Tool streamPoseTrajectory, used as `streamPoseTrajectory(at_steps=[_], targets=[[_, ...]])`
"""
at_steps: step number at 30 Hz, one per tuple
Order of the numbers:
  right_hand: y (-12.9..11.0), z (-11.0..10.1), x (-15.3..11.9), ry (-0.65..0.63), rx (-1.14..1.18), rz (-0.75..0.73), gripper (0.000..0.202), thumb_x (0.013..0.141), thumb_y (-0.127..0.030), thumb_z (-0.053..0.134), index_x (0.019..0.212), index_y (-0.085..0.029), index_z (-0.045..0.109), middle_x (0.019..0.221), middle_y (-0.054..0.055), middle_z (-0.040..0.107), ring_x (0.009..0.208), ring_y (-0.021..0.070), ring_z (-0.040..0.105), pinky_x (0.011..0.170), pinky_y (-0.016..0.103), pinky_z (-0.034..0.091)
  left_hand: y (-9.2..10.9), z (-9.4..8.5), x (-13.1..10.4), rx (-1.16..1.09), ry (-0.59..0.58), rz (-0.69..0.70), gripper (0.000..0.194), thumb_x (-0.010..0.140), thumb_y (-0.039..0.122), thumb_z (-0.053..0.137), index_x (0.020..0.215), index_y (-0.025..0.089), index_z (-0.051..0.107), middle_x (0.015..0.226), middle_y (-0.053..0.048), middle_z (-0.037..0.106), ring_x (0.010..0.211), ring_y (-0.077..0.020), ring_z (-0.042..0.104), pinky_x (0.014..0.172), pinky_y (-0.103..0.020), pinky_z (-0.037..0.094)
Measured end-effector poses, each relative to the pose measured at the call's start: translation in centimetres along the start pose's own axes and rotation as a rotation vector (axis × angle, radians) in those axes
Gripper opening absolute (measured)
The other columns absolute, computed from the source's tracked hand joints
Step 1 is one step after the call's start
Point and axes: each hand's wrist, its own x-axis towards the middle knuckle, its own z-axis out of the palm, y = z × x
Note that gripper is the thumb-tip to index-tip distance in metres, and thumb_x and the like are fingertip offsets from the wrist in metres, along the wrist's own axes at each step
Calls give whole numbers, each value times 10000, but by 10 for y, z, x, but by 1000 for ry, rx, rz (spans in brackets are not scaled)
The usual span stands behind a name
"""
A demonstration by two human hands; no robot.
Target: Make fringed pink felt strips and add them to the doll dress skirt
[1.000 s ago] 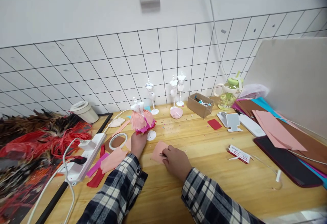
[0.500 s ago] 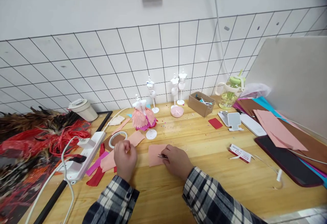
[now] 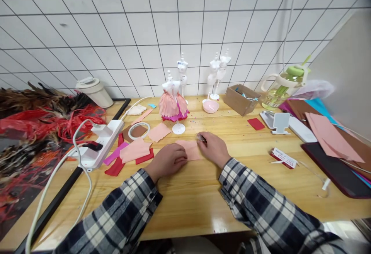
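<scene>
A pink paper piece lies flat on the wooden table between my hands. My left hand rests on its left edge, fingers pressed together and bent; whether they pinch anything is hidden. At the right edge, my right hand is closed on a small dark metal tool, whose tip points up and left. Behind the paper stands a small white mannequin in a pink and magenta ruffled skirt. More pink pieces and red strips lie to the left.
Left are a tape roll, a power strip, a lidded cup and red feathers. Behind stand a pink bowl and cardboard box. Right are a bottle, phone stand and dark phone.
The camera view has tilted down. My left hand has moved right from over the paper scraps onto the pink paper piece. My right hand has shifted to the paper's right edge, still holding the tool.
</scene>
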Motion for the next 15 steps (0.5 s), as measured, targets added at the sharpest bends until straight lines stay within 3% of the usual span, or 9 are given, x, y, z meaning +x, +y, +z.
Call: streamPoseTrajectory(at_steps=[5,8,15], targets=[[11,6,9,92,-46,-107,461,882,-148,426,1342,-142,462,1167,110,623,1056,220,545,933,318,414,-3,-4,7,21,-22,89,144,849,263,541,841,208,674,916,-51,668,902,-182,587,846,-335,431],[16,6,10,97,-21,-117,471,882,-154,435,1352,-131,458,1195,116,618,1070,223,543,954,328,411,-6,-5,6,42,-6,109,157,858,261,536,864,223,688,928,-45,681,933,-185,594,896,-356,413],[13,3,3,20,51,-126,481,866,-181,486,1347,-184,479,1248,88,616,1095,214,571,947,327,430,-3,-2,2,104,-16,112,195,890,256,501,898,224,693,957,-44,694,906,-174,614,852,-339,427]])
